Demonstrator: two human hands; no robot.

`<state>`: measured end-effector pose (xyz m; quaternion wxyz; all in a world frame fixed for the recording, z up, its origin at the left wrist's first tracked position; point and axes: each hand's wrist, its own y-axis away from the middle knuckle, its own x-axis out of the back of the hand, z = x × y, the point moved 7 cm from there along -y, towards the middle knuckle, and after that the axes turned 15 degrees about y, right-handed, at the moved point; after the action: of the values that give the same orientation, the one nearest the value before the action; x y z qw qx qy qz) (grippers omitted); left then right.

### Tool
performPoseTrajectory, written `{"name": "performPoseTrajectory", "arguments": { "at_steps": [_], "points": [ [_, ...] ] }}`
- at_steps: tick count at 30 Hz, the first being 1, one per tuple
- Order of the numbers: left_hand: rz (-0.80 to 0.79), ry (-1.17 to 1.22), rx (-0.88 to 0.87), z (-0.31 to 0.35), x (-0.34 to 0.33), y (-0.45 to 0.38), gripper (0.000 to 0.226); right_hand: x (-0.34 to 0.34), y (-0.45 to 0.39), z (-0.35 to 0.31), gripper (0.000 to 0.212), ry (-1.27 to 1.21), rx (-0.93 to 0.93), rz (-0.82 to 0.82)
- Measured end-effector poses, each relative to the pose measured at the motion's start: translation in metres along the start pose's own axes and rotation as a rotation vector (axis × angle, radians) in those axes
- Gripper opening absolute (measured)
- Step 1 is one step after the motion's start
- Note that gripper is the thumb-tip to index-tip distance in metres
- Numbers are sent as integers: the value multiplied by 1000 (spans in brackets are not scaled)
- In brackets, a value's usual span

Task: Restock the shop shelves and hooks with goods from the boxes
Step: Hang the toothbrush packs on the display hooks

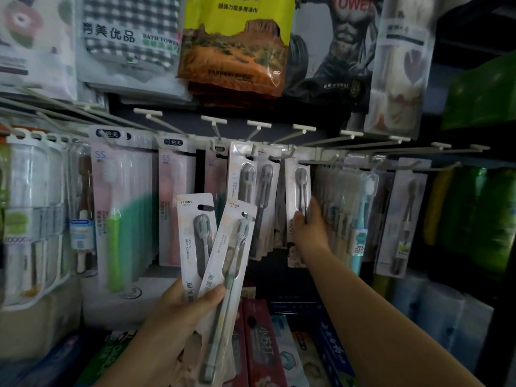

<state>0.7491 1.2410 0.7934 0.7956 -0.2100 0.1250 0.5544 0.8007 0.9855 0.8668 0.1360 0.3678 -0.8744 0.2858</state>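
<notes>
— What can't you make out around the hanging toothbrush pack point(298, 191)?

— Left of it, the packs on the far hooks point(36, 219) smear into blur; their print is unreadable. Behind it, the rows of cards overlap so I can't count them. The towel bags point(131, 40) above it are cut off by the top edge, and the yellow pack point(237, 43) too. Both forearms run out of the bottom edge.

— And the hands?

— The right hand point(308, 227) reaches up to that hanging pack, its fingers point(297, 219) curled on the card's lower half, thumb behind the edge. The left hand point(190, 303), below and left of it, grips two more toothbrush packs point(215, 247) fanned apart, thumb pressed across their fronts.

— The setting?

— A dark shop wall with white peg hooks point(259, 125) just above the hanging pack. Below it, boxed toothpaste point(259, 344) lies on a shelf. Right of it, green bags point(480, 213) and pale wrapped rolls point(435, 308), dim and soft.
</notes>
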Motion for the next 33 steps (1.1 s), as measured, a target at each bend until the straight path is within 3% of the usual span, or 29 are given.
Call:
{"name": "performPoseTrajectory", "arguments": {
  "at_steps": [2, 5, 7, 8, 10, 11, 14, 15, 18, 20, 25, 29, 33],
  "points": [
    [-2, -23, -7, -2, 1, -1, 53, -5, -5, 1, 55, 11, -14, 4],
    [37, -10, 19, -5, 5, -5, 23, -10, -17, 3, 55, 88, -45, 17],
    [54, 5, 23, -7, 8, -7, 23, -15, -27, 5, 55, 146, -64, 21],
    [33, 10, 22, -6, 6, -7, 33, -17, -32, 7, 56, 166, -78, 24],
    [-17, -8, 15, -6, 5, -5, 74, -23, -34, 12, 61, 189, -115, 12],
    [-16, -20, 13, -6, 5, -4, 79, -27, -31, 17, 65, 185, -128, -12],
    [10, -43, 45, -11, 6, -2, 29, -35, -5, 29, 71, 123, -142, -61],
    [13, -48, 57, -12, 6, -2, 26, -32, 9, 30, 67, 104, -129, -36],
    [-3, -11, 77, -16, -4, 1, 27, -12, 55, 23, 40, 66, -18, 109],
    [6, 29, 67, -18, -12, 2, 29, -9, 87, 14, 19, -38, 21, 28],
    [-9, 17, 40, -26, -27, 6, 28, -26, 145, -2, 18, -140, 62, -345],
    [3, 31, 52, -27, -31, 10, 20, -14, 141, -2, 15, -138, 43, -291],
    [-12, -3, 75, -24, -20, 12, 22, 20, 104, -11, 39, 14, 59, -139]
  ]
}}
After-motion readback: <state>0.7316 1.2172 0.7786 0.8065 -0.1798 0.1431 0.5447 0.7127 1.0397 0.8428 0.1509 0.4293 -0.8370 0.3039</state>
